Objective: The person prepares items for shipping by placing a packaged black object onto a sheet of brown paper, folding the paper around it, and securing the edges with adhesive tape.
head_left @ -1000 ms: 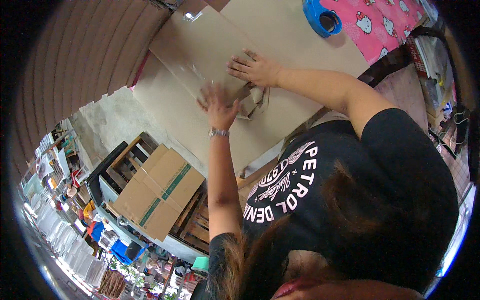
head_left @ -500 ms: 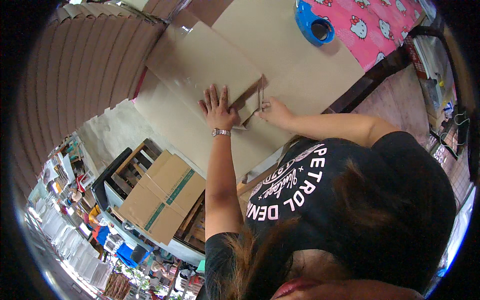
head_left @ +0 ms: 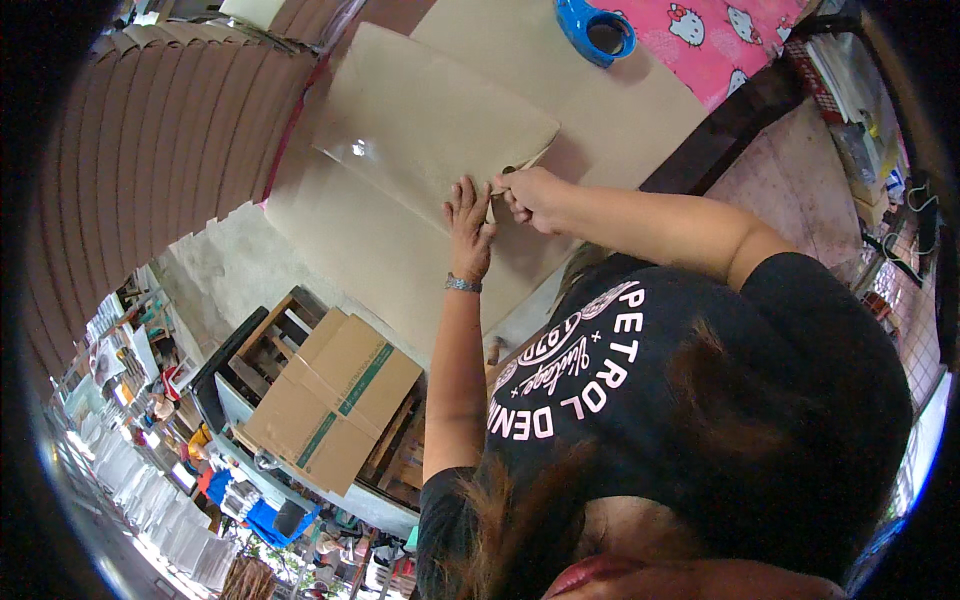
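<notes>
A tan cardboard piece (head_left: 430, 95) with a shiny patch, apparently clear tape, lies on a larger cardboard sheet (head_left: 370, 215). My left hand (head_left: 468, 225) rests on the cardboard near the piece's near edge, fingers stretched out, a watch on its wrist. Just to its right, my right hand (head_left: 537, 197) is closed, pinching the cardboard's near right corner, which is slightly lifted. A small dark spot shows at its fingertips; I cannot tell what it is. Beyond the right hand stands a blue tape dispenser (head_left: 600, 38).
A tall stack of brown cardboard (head_left: 170, 140) rises at the left. A pink patterned cover (head_left: 690, 45) lies at the far right beside a dark table edge (head_left: 720, 150). Lower left, flattened boxes (head_left: 335, 400) with green bands lie on a wooden pallet (head_left: 265, 345).
The cardboard piece's loose near corner has been folded up or turned, and its outline has shifted right. Both hands have moved closer together; the left has slid right, the right slightly away from me.
</notes>
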`<action>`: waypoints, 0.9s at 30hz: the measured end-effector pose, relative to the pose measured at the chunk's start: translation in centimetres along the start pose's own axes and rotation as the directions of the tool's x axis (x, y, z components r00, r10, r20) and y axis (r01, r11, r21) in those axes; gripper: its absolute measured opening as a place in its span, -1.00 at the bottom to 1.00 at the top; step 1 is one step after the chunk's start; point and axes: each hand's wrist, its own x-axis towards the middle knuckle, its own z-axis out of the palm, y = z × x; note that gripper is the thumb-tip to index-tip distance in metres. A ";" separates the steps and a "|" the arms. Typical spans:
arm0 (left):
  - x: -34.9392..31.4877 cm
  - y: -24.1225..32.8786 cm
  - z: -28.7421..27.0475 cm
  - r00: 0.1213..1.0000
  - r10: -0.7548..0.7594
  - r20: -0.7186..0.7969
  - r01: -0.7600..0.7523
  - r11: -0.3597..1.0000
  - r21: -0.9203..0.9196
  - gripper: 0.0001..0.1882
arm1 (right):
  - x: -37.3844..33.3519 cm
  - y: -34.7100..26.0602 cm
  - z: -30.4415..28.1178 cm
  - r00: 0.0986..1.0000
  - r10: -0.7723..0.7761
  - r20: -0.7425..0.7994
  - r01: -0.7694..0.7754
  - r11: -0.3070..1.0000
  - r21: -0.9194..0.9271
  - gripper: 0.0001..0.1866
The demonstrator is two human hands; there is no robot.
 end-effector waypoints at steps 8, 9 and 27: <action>-1.3 -2.1 2.0 0.967 -0.079 -0.241 0.126 0.974 0.188 -0.54 | 1.3 -4.3 -1.7 0.420 -0.090 0.903 0.804 -0.424 -0.416 -0.61; -1.0 -1.6 1.9 0.963 -0.078 -0.256 0.141 0.961 0.239 -0.55 | 3.2 -5.7 -2.2 0.290 0.071 0.954 0.818 -0.535 -0.209 -0.56; 0.0 -3.3 -2.3 0.396 -0.880 -0.265 0.221 0.371 -0.902 -0.17 | 9.9 -6.8 3.9 0.603 -0.280 0.747 0.438 -0.666 -0.604 -0.58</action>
